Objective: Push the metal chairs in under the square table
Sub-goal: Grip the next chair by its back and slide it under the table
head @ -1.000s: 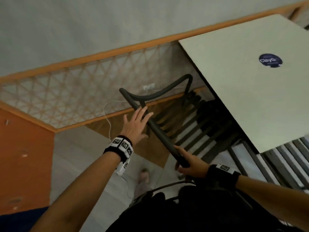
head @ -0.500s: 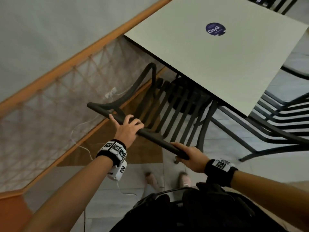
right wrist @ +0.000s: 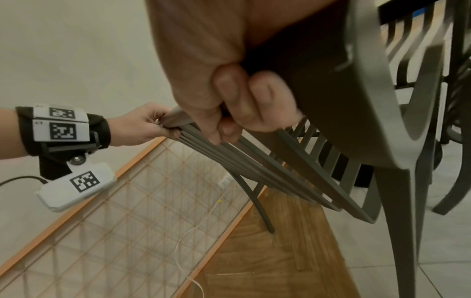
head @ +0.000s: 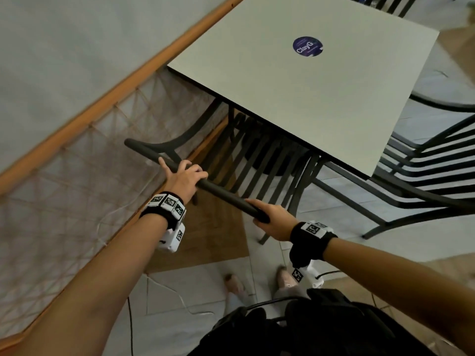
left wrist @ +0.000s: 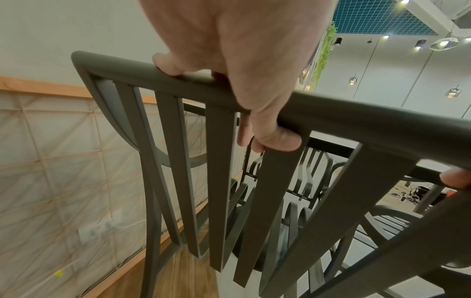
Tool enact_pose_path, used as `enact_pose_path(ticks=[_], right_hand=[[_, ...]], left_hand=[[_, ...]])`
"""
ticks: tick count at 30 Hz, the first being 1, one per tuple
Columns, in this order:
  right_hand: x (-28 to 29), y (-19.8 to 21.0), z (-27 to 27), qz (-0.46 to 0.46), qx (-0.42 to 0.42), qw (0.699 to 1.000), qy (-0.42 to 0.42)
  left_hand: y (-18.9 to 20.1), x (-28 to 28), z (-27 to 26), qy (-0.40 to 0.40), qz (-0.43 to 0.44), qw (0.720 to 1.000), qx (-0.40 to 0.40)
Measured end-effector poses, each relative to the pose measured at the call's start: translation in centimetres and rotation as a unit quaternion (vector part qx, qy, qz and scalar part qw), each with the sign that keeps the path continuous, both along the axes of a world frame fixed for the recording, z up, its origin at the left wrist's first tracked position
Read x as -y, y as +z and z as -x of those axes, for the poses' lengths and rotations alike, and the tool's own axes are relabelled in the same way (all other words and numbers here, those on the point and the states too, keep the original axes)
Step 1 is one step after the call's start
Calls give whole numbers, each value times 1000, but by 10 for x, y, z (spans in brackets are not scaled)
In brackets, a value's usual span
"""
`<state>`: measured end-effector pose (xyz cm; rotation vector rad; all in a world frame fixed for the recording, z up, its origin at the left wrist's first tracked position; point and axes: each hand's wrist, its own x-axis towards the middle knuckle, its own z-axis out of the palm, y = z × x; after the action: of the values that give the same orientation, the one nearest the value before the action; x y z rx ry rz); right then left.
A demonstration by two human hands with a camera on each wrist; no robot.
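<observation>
A dark metal chair [head: 259, 160] is placed at the near edge of the square table [head: 321, 98], with its slatted seat partly tucked under the tabletop. The seat is pointed toward the table and the back toward the person. The top rail [head: 218, 192] of the chair back is laid as a long bar, running from upper left to lower right in the head view, along the table's near edge.

The rail is gripped by the left hand [head: 183, 179] near its left half, with the fingers curled over the top and the thumb under it. The right end of the rail is held by the right hand [head: 273, 222], with the fingers wrapped round it.

A round dark sticker [head: 307, 46] is seen on the tabletop. A second metal chair [head: 424, 160] is stood at the table's right side. A netted wooden railing [head: 77, 191] is seen to the left.
</observation>
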<state>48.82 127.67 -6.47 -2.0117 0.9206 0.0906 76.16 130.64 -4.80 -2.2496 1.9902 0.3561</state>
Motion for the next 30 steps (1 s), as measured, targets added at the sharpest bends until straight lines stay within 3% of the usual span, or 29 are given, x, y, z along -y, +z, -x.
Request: enact_pose_path(ticks=[10,18,23,28,30], right_hand=[[37,5,-10,3,17,999,-44],[51,11,14,-63,15,998,-3],[108,-13,53,-98,-73,992,-17],[170,-82,83,-70,-201,968,-134],[185,-104,92,-221,-173,932,-229]], left_hand=[[2,54,-1,5,6,1000,-19],[-3,47,12,16,11,1000,23],[-9,35,65,29,19,999,7],[-19,21,112,108,82,988,-79],[-21,15,137,120,93,984,-96]])
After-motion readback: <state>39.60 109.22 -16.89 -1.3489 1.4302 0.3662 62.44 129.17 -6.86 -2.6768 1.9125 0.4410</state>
